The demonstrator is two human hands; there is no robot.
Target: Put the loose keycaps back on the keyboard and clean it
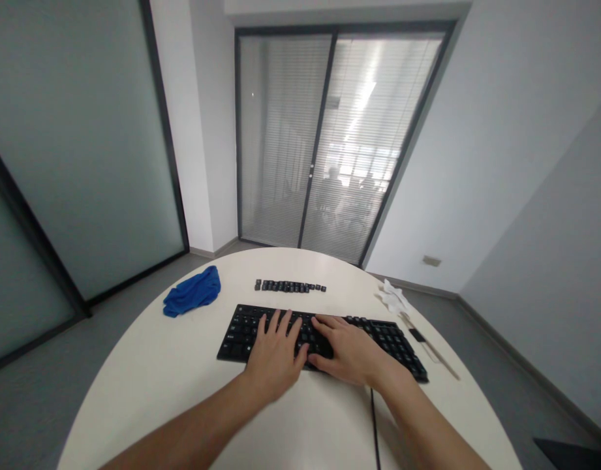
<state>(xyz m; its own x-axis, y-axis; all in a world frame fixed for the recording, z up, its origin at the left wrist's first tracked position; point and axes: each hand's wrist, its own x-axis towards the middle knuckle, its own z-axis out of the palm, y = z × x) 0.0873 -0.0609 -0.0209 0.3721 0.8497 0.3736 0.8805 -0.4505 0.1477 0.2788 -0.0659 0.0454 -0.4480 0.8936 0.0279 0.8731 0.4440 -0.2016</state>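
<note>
A black keyboard [239, 333] lies across the middle of the round table, partly covered by both hands. My left hand [275, 356] rests over its middle-left keys with the fingers spread and pointing away from me. From the right, my right hand [352, 346] reaches over the centre of the keyboard, thumb and forefinger apart; its other fingers are partly hidden. A bare dark patch without visible keycaps shows between that thumb and forefinger. Beyond the keyboard, several loose black keycaps [285, 286] sit in short rows. A black cable [374, 427] runs toward me under my right wrist.
On the left of the white table [148, 385] is a crumpled blue cloth [192, 292]. Crumpled white tissue [393, 298] lies at the right edge, beside a thin light-coloured stick [440, 356] with a black part. Glass panels with blinds [285, 143] stand behind.
</note>
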